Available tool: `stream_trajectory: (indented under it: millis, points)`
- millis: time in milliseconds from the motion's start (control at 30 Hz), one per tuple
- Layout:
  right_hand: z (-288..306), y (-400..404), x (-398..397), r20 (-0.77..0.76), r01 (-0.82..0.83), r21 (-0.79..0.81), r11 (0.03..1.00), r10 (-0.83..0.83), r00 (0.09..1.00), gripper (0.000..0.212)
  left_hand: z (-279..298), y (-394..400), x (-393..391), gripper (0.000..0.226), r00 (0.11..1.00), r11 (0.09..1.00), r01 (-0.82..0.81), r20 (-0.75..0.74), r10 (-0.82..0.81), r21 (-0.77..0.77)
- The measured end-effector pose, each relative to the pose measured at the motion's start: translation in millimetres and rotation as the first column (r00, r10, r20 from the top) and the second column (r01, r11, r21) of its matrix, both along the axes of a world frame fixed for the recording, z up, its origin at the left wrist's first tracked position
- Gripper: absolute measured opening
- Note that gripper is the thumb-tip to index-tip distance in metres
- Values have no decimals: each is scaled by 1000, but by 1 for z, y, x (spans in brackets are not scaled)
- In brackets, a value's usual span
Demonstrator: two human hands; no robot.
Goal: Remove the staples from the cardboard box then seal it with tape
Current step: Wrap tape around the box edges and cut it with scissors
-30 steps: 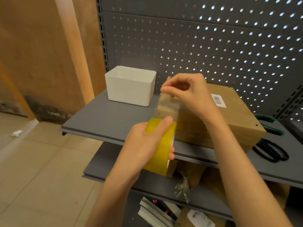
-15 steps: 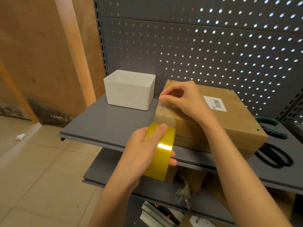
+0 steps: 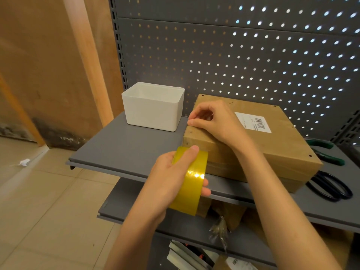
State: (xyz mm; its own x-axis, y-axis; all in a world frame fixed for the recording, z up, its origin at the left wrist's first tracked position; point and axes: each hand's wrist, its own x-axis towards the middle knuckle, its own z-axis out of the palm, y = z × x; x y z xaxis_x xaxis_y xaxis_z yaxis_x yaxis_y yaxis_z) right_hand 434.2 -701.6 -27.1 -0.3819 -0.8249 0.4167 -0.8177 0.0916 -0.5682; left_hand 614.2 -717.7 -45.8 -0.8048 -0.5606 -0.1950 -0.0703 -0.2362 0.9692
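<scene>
Lower now, right hand [image 3: 216, 121] grip pinching tape end on box [image 3: 272, 145] corner, roll [image 3: 190, 184] in left hand [image 3: 169, 184] grip below.

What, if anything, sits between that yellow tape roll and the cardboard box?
Nothing visible. The left hand grips the tape roll right at the cardboard box's near left corner, while the right hand pinches the tape's end on the top edge.

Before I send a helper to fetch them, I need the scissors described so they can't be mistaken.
Find the upper grey shelf in front of the pegboard, then the cardboard box on it. The scissors lie flat just right of the box's near corner. Their looped handles are black, whereas the pliers behind them have green grips.
</scene>
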Motion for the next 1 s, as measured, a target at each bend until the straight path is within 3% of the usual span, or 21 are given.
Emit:
stream_trajectory:
  millis: [100, 167, 233, 300, 400, 467, 533, 600, 767, 900, 1000]
  points:
    - [-1, -1, -4, -116, 111, 88, 990, -100, 988, 24, 0, -1, 0, 30, 1000, 1000, 7, 3, -7, 6]
    - [-2, 0, -5, -42, 107, 123, 987, -102, 994, 39, 0, -1, -1, 30, 1000, 1000, 13, 4, -13, 4]
    - [-2, -1, -2, -23, 117, 123, 986, -115, 993, 37, 0, 0, -1, 30, 1000, 1000, 16, 3, -16, -5]
    - [1, -2, 2, -88, 179, 28, 983, -176, 980, 23, -1, -1, -1, 31, 1000, 1000, 9, -2, -9, -11]
    - [8, 10, 16, 83, 111, -200, 974, -96, 992, 23, -1, -1, 0, 33, 1000, 1000, 13, 8, -13, -22]
    - [7, 22, 28, 98, 29, -95, 995, -20, 995, 36, -1, -2, -1, 33, 1000, 1000, 13, 10, -13, -27]
    - [-3, 33, 35, -4, -7, 149, 989, 8, 1000, 47, -3, -3, -2, 34, 1000, 1000, 11, 7, -10, -20]
    - [-9, 40, 36, -118, -13, 292, 956, 50, 992, 48, -5, -3, -2, 36, 1000, 1000, 14, 5, -14, -13]
    - [-5, 39, 33, -118, -55, 416, 908, 114, 986, 48, -5, -1, 0, 48, 999, 999, 28, -19, -28, 27]
    - [-3, 35, 29, -84, -78, 474, 877, 133, 988, 48, -5, 1, 2, 26, 1000, 1000, -10, -25, 10, 8]
    - [-2, 32, 29, -104, -70, 505, 860, 141, 985, 48, -4, 2, 2, 25, 999, 999, -38, -2, 38, -10]
